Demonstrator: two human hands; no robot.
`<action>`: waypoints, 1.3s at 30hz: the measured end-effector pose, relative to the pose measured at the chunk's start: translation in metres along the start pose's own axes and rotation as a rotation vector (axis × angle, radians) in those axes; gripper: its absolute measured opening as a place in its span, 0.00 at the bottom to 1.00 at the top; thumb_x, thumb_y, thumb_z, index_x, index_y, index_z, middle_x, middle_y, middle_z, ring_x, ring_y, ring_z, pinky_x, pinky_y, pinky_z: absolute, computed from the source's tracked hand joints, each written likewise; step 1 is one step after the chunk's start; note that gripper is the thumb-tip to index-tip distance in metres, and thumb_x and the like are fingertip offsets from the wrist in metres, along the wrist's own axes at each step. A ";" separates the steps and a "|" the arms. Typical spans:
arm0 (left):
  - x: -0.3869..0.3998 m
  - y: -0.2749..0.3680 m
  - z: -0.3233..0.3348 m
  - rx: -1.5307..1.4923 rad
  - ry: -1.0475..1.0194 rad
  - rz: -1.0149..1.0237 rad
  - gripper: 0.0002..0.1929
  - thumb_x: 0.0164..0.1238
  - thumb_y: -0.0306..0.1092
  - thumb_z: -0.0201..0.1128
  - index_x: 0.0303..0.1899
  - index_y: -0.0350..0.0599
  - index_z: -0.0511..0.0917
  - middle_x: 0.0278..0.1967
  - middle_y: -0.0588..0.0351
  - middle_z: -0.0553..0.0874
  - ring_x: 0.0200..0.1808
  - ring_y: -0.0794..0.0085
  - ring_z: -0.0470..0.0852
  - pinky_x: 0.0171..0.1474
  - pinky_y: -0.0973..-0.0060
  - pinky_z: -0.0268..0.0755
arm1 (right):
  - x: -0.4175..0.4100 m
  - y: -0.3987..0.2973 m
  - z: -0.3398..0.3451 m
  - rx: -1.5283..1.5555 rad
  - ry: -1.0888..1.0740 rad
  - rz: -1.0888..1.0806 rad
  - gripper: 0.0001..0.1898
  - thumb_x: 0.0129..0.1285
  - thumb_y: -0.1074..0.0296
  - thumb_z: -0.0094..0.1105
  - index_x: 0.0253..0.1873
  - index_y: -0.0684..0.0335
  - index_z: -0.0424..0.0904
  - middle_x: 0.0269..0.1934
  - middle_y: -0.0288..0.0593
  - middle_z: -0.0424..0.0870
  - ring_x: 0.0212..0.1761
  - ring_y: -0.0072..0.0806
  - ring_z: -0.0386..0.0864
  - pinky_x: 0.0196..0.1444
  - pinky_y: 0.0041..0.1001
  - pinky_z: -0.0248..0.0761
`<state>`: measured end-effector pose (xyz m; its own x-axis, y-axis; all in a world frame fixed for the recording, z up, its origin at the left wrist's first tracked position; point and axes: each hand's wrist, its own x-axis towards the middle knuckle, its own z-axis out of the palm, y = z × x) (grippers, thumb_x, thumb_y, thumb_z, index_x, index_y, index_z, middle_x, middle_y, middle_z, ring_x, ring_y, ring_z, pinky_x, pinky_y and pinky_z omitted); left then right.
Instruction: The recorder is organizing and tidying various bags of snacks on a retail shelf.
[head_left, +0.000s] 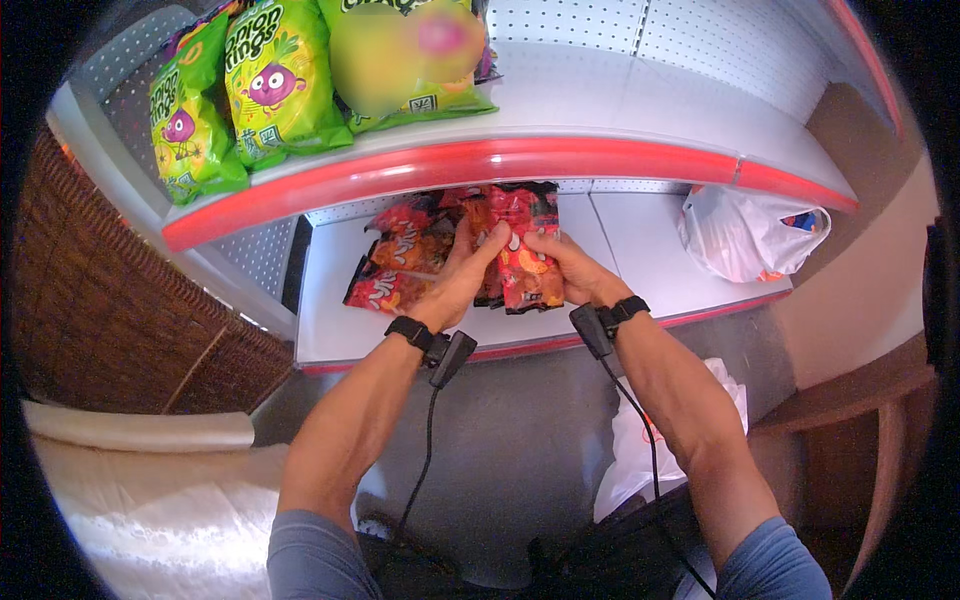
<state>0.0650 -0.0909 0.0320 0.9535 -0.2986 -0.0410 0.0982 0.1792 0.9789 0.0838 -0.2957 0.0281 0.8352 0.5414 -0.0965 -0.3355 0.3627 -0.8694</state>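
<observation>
On the lower shelf, both my hands are at a red snack packet with a black top edge (529, 262). My left hand (469, 266) has its thumb on the packet's left side; its fingers are partly hidden among the packets. My right hand (574, 262) grips the right side, thumb on the front. Behind and beside the held packet are more packets, partly covered. Left of my left hand, several similar red packets (405, 247) lie in a row, one of them (382, 291) nearest the shelf's front edge.
Green onion ring bags (281, 90) stand on the upper shelf, whose red front edge (487, 159) arches above my hands. A white plastic bag (750, 236) sits on the lower shelf at right. Another white bag (630, 450) is below, by my right forearm. Cables hang from both wrist straps.
</observation>
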 end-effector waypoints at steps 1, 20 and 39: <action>-0.002 0.001 0.000 -0.028 -0.023 -0.013 0.51 0.76 0.64 0.63 0.85 0.49 0.43 0.83 0.50 0.58 0.84 0.60 0.57 0.83 0.59 0.52 | -0.001 0.000 0.003 0.007 0.004 -0.004 0.25 0.72 0.54 0.69 0.65 0.63 0.76 0.52 0.44 0.89 0.46 0.33 0.90 0.44 0.34 0.88; -0.015 -0.022 0.000 0.092 0.065 -0.083 0.53 0.76 0.69 0.60 0.84 0.40 0.45 0.82 0.45 0.60 0.82 0.59 0.58 0.82 0.61 0.52 | -0.003 0.021 -0.010 -0.006 0.050 0.138 0.24 0.69 0.52 0.72 0.61 0.61 0.81 0.49 0.43 0.91 0.48 0.31 0.90 0.45 0.37 0.88; -0.045 -0.103 -0.169 0.710 1.047 -0.776 0.55 0.62 0.65 0.74 0.72 0.22 0.60 0.69 0.33 0.72 0.70 0.43 0.73 0.68 0.56 0.74 | -0.006 0.012 -0.025 0.090 0.202 0.094 0.29 0.66 0.48 0.74 0.66 0.54 0.77 0.56 0.40 0.86 0.53 0.30 0.85 0.47 0.34 0.86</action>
<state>0.0602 0.0623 -0.1003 0.5261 0.7468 -0.4068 0.8042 -0.2814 0.5235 0.0855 -0.3134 0.0057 0.8657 0.4163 -0.2781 -0.4460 0.3891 -0.8060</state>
